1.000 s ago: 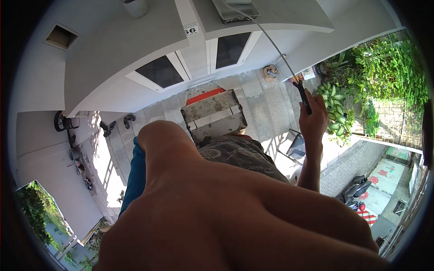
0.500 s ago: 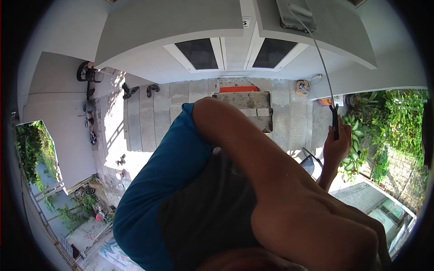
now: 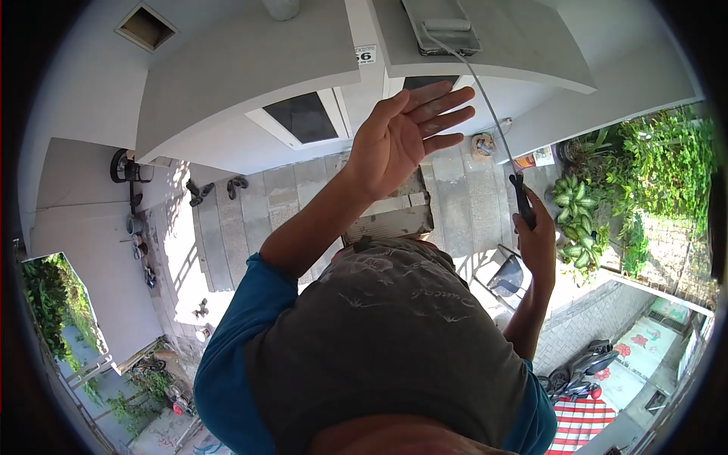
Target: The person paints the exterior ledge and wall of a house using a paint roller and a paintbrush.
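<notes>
My left hand (image 3: 406, 133) is raised in front of my chest, palm showing, fingers spread, with nothing in it. Pale smudges mark its fingers. At the right, my right hand (image 3: 535, 227) is wrapped round the black handle (image 3: 522, 199) of a paint roller. Its long thin rod runs up to the roller head (image 3: 447, 26), which rests in a paint tray (image 3: 444, 47). The tray sits on a grey ledge (image 3: 516, 45) at the top.
Below the ledge are a wall with dark windows (image 3: 301, 117) and a paved floor (image 3: 284, 199). A stained block (image 3: 390, 220) stands before my body. Plants (image 3: 580, 220) grow at the right; shoes (image 3: 237, 186) lie at the left.
My left arm has swung away from across my body, and the open left hand has come into view. The view has shifted, with the tray and roller now further left in it.
</notes>
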Motion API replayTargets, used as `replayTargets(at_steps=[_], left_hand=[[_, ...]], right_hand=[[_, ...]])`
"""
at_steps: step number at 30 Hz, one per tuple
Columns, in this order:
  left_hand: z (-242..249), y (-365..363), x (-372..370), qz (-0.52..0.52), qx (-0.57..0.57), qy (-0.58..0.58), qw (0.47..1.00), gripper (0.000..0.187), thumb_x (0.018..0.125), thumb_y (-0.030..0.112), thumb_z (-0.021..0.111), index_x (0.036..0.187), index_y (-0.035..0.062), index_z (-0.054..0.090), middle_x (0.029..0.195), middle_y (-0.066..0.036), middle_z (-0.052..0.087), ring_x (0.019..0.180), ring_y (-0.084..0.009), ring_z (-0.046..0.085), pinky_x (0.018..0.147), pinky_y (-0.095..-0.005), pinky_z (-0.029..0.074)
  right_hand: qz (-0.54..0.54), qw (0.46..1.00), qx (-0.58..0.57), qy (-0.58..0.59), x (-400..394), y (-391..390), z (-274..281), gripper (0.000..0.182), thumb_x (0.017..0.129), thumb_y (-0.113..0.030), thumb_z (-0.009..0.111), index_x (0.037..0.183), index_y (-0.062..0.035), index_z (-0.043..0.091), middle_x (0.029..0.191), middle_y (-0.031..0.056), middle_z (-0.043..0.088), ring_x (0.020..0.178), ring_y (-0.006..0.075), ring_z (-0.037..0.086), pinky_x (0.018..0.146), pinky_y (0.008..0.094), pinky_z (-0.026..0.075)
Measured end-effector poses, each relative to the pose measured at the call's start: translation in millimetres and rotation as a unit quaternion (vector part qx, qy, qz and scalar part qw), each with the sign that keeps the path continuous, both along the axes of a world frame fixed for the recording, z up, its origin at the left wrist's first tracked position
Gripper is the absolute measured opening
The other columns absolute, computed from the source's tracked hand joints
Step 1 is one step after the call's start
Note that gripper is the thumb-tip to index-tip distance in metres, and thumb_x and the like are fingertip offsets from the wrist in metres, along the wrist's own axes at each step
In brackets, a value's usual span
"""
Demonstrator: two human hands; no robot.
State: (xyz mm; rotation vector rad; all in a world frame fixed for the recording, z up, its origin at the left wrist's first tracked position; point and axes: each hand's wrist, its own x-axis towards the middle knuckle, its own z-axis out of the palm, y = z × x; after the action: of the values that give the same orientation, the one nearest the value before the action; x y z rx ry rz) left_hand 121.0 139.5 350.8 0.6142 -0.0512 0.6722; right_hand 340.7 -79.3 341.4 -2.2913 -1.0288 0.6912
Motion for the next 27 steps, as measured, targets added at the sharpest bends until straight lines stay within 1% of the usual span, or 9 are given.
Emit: replayTargets(at_steps=[4,5,6,8,11,14,18,22,27], left_hand=[[-17.8,14.4,-15.2,0.147,0.011,0.122,0.982,0.044,0.106,0.026,0.047,0.14,-0.0019,0.048,0.141,-0.025,0.052,0.133,-0.0324,0.052,0.105,-0.0414,0.051],[-26.3,18.1,-14.9,0.182,-0.022,0.115,0.976,0.033,0.102,0.017,0.056,0.129,-0.0012,0.059,0.121,-0.02,0.066,0.113,-0.0269,0.066,0.096,-0.0383,0.056],[-33.4,20.4,-16.7,0.18,-0.022,0.112,0.977,0.033,0.102,0.017,0.056,0.129,-0.0012,0.059,0.121,-0.02,0.066,0.113,-0.0269,0.066,0.096,-0.0383,0.056],[-47.4,27.2,-22.0,0.256,0.012,0.182,0.949,0.018,0.1,0.014,0.061,0.11,0.0015,0.068,0.096,-0.011,0.071,0.082,-0.0169,0.069,0.078,-0.0334,0.057],[-79.2,39.6,-30.9,0.244,0.002,0.14,0.959,0.015,0.097,0.016,0.067,0.096,0.0012,0.068,0.08,-0.008,0.066,0.062,-0.0126,0.058,0.061,-0.0313,0.051],[-75.3,35.9,-34.9,0.197,-0.016,0.097,0.976,0.014,0.099,0.015,0.063,0.09,0.0051,0.067,0.081,-0.004,0.065,0.065,-0.0088,0.057,0.062,-0.0294,0.048],[-47.9,22.4,-28.2,0.277,0.031,0.218,0.935,0.015,0.1,0.013,0.061,0.09,0.0044,0.067,0.08,-0.006,0.065,0.065,-0.0106,0.058,0.062,-0.0313,0.049],[-75.8,31.1,-46.9,0.292,0.061,0.211,0.931,0.014,0.098,0.012,0.064,0.096,-0.0013,0.068,0.073,-0.007,0.064,0.066,-0.0124,0.062,0.062,-0.0276,0.051],[-101.5,40.8,-57.9,0.182,0.132,0.139,0.964,0.018,0.099,0.012,0.063,0.104,-0.0037,0.07,0.076,-0.009,0.068,0.067,-0.0148,0.064,0.069,-0.0296,0.055]], right_hand=[[-0.003,0.999,0.043,0.002,1.5,-5.5,11.4,0.056,0.086,0.001,0.063,0.141,-0.007,0.055,0.075,0.0061,0.058,0.062,0.0122,0.048,0.059,0.0278,0.042],[-0.007,0.999,0.035,0.003,0.6,-6.5,13.7,0.057,0.086,0.001,0.063,0.142,-0.0076,0.055,0.077,0.0074,0.061,0.062,0.0122,0.05,0.06,0.0275,0.044],[-0.01,0.999,0.036,0.0,-0.8,-6.2,14.7,0.057,0.086,0.001,0.063,0.142,-0.0076,0.055,0.077,0.0074,0.061,0.062,0.0122,0.05,0.06,0.0275,0.044],[-0.003,0.998,0.05,-0.025,-5.6,-5.9,16.8,0.058,0.086,0.001,0.063,0.142,-0.0079,0.054,0.077,0.0079,0.062,0.063,0.0119,0.053,0.062,0.0284,0.046],[0.009,0.999,0.04,-0.027,-14.4,3.7,20.2,0.062,0.089,-0.001,0.062,0.147,-0.0176,0.05,0.072,0.0103,0.06,0.061,0.0144,0.054,0.064,0.0312,0.047],[0.021,0.999,0.025,-0.035,-14.1,13.8,11.6,0.063,0.092,-0.005,0.06,0.15,-0.0242,0.046,0.068,0.0126,0.056,0.056,0.0181,0.051,0.063,0.0343,0.046],[0.024,0.999,0.018,-0.019,-9.3,12.5,22.6,0.063,0.092,-0.006,0.06,0.15,-0.0246,0.045,0.067,0.0133,0.055,0.057,0.018,0.05,0.063,0.0333,0.045],[0.044,0.999,0.019,-0.019,-3.1,13.9,26.5,0.062,0.091,-0.007,0.061,0.149,-0.0249,0.047,0.066,0.0137,0.053,0.058,0.0175,0.048,0.064,0.0339,0.045],[0.045,0.993,0.007,-0.109,-12.9,40.1,18.4,0.062,0.09,-0.009,0.063,0.148,-0.0271,0.048,0.065,0.0162,0.055,0.058,0.0228,0.055,0.065,0.0361,0.047]])
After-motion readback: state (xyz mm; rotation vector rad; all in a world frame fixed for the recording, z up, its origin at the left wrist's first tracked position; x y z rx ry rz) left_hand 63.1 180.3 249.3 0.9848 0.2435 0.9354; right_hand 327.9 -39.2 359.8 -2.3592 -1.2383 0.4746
